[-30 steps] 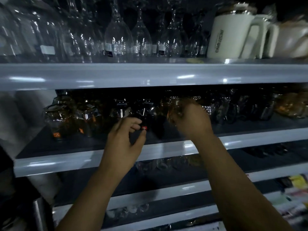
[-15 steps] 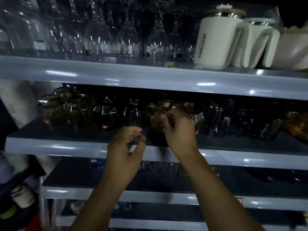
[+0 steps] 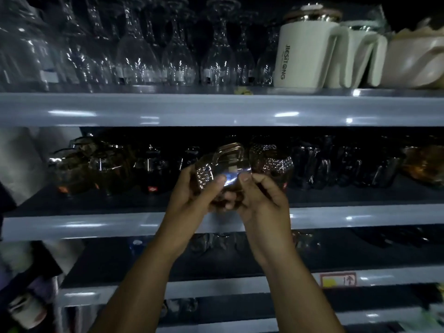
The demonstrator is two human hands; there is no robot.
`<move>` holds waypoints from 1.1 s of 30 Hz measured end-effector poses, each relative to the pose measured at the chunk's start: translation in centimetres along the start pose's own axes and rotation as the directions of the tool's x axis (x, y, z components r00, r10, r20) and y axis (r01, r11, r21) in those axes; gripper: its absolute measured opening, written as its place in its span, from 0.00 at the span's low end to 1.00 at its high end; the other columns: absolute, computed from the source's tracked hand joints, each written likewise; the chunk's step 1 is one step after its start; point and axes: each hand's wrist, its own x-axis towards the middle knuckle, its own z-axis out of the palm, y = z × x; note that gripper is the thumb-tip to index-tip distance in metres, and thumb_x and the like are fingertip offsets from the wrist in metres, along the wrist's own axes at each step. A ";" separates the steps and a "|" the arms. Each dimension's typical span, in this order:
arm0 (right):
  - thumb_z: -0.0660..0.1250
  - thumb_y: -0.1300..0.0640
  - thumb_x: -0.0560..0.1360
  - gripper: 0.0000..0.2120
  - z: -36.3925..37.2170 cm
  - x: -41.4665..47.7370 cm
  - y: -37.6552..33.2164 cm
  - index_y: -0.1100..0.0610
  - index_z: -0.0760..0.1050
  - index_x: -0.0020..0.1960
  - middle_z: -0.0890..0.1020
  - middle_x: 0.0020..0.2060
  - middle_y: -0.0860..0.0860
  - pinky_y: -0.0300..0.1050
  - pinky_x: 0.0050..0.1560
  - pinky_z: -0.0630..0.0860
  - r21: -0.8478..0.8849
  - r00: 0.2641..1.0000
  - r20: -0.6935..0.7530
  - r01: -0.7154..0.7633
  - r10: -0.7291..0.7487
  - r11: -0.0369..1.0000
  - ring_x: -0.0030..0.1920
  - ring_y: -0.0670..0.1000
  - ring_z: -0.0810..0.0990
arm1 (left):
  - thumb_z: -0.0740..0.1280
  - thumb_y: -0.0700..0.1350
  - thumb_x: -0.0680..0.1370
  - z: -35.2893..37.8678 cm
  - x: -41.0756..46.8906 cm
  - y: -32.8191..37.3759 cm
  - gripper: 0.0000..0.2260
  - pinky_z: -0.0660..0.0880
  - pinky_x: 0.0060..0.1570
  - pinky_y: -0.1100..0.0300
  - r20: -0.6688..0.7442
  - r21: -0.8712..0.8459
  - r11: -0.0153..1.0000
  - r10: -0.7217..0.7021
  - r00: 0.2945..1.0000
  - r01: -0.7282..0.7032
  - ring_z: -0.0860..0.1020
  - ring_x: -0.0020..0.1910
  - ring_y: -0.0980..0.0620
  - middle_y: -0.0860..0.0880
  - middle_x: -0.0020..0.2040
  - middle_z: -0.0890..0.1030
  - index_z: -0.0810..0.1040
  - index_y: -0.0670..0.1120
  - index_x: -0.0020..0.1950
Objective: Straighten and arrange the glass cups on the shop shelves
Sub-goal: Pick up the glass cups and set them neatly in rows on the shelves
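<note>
An amber dimpled glass cup (image 3: 225, 167) with a handle on top is held in front of the middle shelf (image 3: 96, 224), tipped on its side. My left hand (image 3: 192, 200) grips its left side, thumb across the front. My right hand (image 3: 262, 200) grips its right side and underside. Right behind it a second amber dimpled cup (image 3: 271, 162) stands on the shelf. More amber cups (image 3: 79, 169) sit at the shelf's left, and dark glass cups (image 3: 341, 167) line the right.
The top shelf (image 3: 216, 109) carries several upturned clear stemmed glasses (image 3: 177, 56) and white lidded mugs (image 3: 305, 49) at the right. Lower shelves (image 3: 216, 284) hold more glassware in the dark. A red price tag (image 3: 337, 279) is on a lower shelf edge.
My right hand has drawn the amber cup out from the row toward me. My left hand, empty before, has come up and taken hold of the cup's left side.
</note>
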 end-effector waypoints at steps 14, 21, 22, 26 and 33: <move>0.71 0.56 0.74 0.20 -3.7 3.3 -5.1 0.56 0.78 0.66 0.85 0.59 0.53 0.46 0.61 0.79 -0.567 0.908 0.357 0.023 0.220 0.824 0.60 0.51 0.83 | 0.80 0.36 0.67 -5.6 2.5 5.2 0.35 0.76 0.64 0.50 0.490 0.391 0.910 -0.076 0.868 -0.141 0.78 0.67 0.50 0.51 0.65 0.80 0.75 0.55 0.70; 0.73 0.61 0.71 0.28 -3.6 4.3 -5.5 0.56 0.74 0.70 0.85 0.57 0.51 0.44 0.60 0.77 -0.681 0.774 0.462 -0.003 0.433 0.733 0.60 0.50 0.83 | 0.78 0.32 0.68 -4.7 3.9 5.5 0.40 0.75 0.67 0.50 0.606 0.398 0.901 -0.116 0.787 -0.173 0.76 0.69 0.49 0.50 0.70 0.77 0.69 0.52 0.77; 0.73 0.62 0.71 0.28 -3.7 4.3 -5.7 0.56 0.74 0.70 0.86 0.55 0.51 0.43 0.58 0.78 -0.666 0.773 0.472 -0.001 0.423 0.746 0.58 0.50 0.83 | 0.78 0.32 0.68 -4.7 4.1 5.4 0.40 0.75 0.66 0.51 0.590 0.377 0.910 -0.096 0.802 -0.169 0.76 0.69 0.49 0.50 0.70 0.77 0.69 0.52 0.76; 0.74 0.61 0.71 0.25 -3.7 3.4 -5.2 0.55 0.76 0.68 0.84 0.60 0.52 0.49 0.62 0.79 -0.620 0.865 0.423 0.057 0.272 0.783 0.62 0.54 0.82 | 0.76 0.36 0.67 -4.7 4.2 4.3 0.37 0.79 0.61 0.50 0.430 0.212 0.966 0.045 0.902 -0.150 0.80 0.64 0.45 0.51 0.71 0.76 0.71 0.50 0.74; 0.77 0.53 0.73 0.26 -2.7 3.2 -0.4 0.47 0.72 0.67 0.84 0.57 0.45 0.48 0.64 0.77 -0.673 0.991 0.104 0.132 -0.083 0.728 0.57 0.41 0.82 | 0.61 0.30 0.78 -3.4 2.5 1.5 0.19 0.80 0.52 0.59 -0.191 0.434 0.878 0.308 0.932 -0.202 0.83 0.49 0.54 0.53 0.51 0.84 0.81 0.53 0.53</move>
